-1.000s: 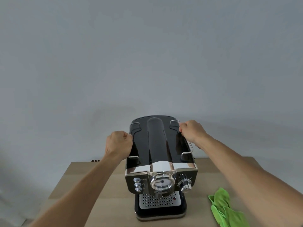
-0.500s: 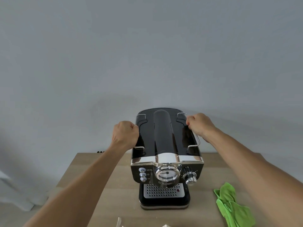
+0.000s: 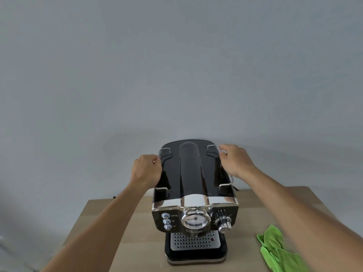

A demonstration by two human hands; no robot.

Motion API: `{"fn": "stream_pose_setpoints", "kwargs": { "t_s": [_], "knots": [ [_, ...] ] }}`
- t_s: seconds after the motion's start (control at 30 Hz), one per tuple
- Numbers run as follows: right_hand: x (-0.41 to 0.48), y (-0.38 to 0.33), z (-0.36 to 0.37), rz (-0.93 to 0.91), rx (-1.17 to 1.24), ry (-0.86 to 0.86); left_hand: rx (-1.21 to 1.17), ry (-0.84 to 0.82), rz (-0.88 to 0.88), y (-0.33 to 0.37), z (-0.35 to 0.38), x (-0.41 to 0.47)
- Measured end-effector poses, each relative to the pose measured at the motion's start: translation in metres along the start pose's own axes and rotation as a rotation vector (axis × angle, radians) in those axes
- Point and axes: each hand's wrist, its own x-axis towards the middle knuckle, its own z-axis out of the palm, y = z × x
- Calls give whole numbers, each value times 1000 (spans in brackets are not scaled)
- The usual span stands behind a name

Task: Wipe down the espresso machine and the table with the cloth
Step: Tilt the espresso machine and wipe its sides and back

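A black and chrome espresso machine (image 3: 193, 179) stands on a light wooden table (image 3: 125, 232), its front with gauge, buttons and knob facing me. My left hand (image 3: 146, 171) grips the wire rail on the machine's top left edge. My right hand (image 3: 235, 160) grips the wire rail on the top right edge. A crumpled green cloth (image 3: 275, 250) lies on the table to the right of the machine, partly hidden under my right forearm; neither hand touches it.
A plain grey wall (image 3: 176, 75) rises right behind the table. A dark cable end (image 3: 114, 197) shows at the table's back left edge. Bare tabletop lies left of the machine.
Both hands have stayed on the top rails. The machine and table have shifted a little in my view, and more of the table's front shows than a second ago.
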Motion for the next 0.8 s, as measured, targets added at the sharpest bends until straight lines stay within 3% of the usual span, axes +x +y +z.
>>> {"fn": "stream_pose_setpoints", "kwargs": {
  "t_s": [0.8],
  "knots": [
    [3, 7, 3, 20, 74, 31, 107, 51, 60, -5, 7, 3]
  ]
}}
